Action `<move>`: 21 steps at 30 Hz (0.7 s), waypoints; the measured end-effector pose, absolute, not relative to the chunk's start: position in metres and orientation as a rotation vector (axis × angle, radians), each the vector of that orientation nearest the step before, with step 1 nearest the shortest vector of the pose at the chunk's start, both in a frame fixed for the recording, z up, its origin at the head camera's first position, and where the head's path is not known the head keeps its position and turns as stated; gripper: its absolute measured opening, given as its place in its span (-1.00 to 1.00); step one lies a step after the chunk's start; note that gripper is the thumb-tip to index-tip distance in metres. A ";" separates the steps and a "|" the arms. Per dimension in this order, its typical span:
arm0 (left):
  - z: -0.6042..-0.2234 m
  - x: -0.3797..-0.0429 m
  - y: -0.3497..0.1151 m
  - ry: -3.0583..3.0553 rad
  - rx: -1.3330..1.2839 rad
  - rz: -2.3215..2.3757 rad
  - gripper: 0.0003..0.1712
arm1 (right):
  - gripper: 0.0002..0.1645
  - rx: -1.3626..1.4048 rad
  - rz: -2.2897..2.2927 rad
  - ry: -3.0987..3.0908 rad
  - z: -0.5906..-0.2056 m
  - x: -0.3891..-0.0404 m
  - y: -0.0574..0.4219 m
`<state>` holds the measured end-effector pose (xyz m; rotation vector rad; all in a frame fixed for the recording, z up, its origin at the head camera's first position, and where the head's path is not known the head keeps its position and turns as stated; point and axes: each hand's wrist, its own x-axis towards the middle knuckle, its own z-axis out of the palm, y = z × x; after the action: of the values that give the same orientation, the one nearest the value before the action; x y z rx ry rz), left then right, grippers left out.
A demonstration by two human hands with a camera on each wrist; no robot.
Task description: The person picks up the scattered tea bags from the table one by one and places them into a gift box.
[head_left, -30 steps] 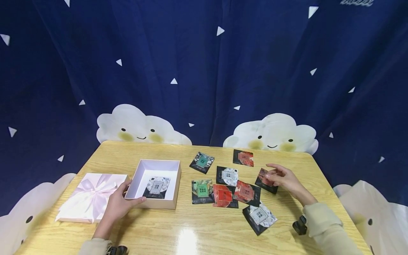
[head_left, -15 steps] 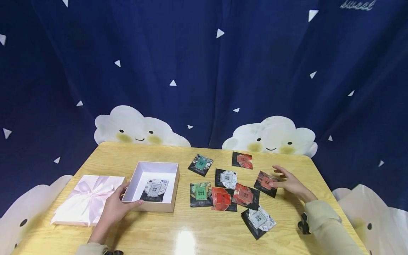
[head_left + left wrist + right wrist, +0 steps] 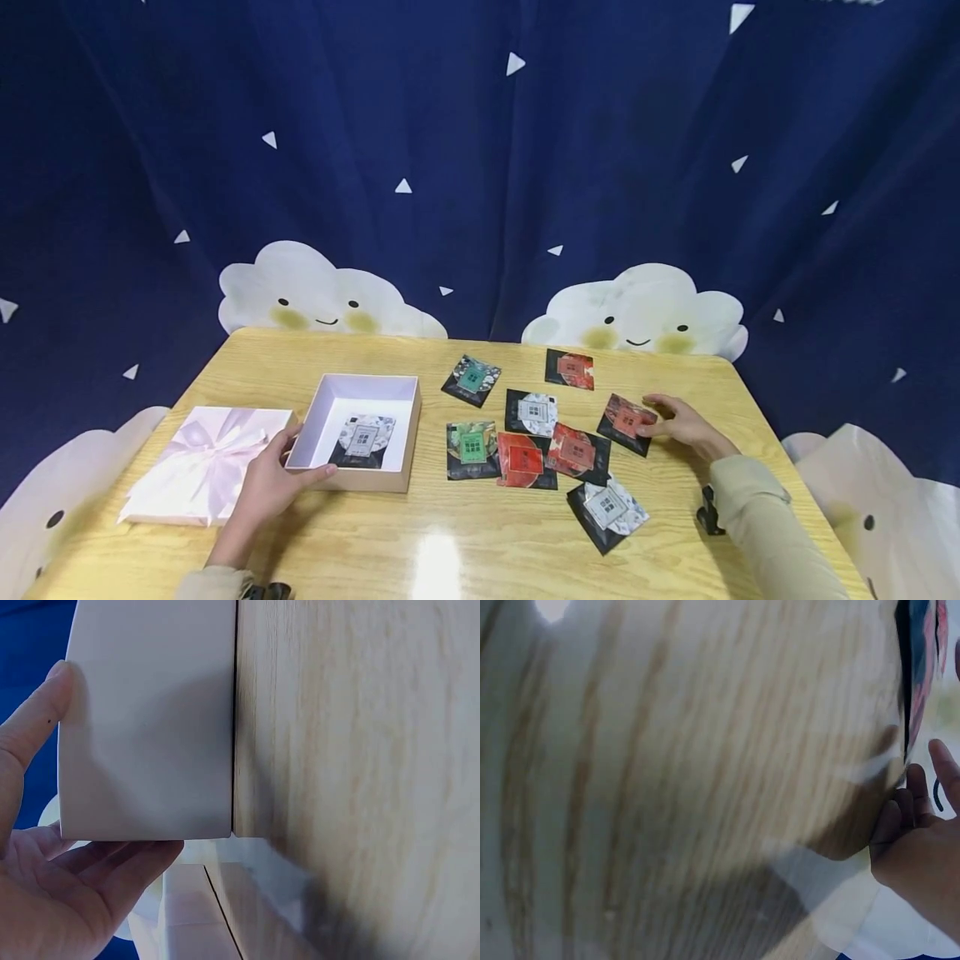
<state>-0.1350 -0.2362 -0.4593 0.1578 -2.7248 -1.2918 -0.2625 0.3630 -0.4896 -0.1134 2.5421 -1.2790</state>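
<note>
My left hand (image 3: 273, 477) holds the near left corner of an uncovered white box (image 3: 378, 481). The thumb lies at the front rim and the other fingers rest along the left side; the left wrist view shows the box wall (image 3: 150, 727) close up. Inside the box lies a black sachet with a white floral print (image 3: 363, 442). On the right, my right hand (image 3: 686, 427) is at the right edge of a dark red and black sachet (image 3: 626, 423), thumb over that edge, fingers loosely bent. In the right wrist view the fingertips are right at the sachet's edge (image 3: 917, 682).
Left of the box lies a white lid with a pale pink bow (image 3: 213, 462). Several sachets spread over the middle of the wooden table (image 3: 360, 550), among them a green one (image 3: 472, 450), a bright red one (image 3: 525, 460) and a white floral one (image 3: 607, 510). A blue curtain hangs behind.
My right hand has drawn back slightly to the right, uncovering more of the dark red sachet. The left hand stays at the box corner. The head view has shifted a little.
</note>
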 end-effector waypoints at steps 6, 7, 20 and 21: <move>-0.459 -0.135 -0.237 -2.719 0.140 -1.276 0.03 | -0.06 -0.237 -1.228 2.594 -0.494 -0.264 0.366; -0.459 -0.135 -0.236 -2.716 0.131 -1.271 0.02 | -0.07 -0.227 -1.211 2.608 -0.493 -0.264 0.366; -0.459 -0.136 -0.236 -2.705 0.113 -1.271 0.02 | -0.22 -0.008 -1.137 2.712 -0.491 -0.261 0.354; -0.459 -0.136 -0.236 -2.705 0.114 -1.271 0.01 | -0.22 0.002 -1.150 2.716 -0.492 -0.259 0.354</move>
<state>-0.1362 -0.2360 -0.4589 0.1141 -2.7045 -1.2712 -0.2593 0.3538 -0.4918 0.0023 2.7162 -1.1504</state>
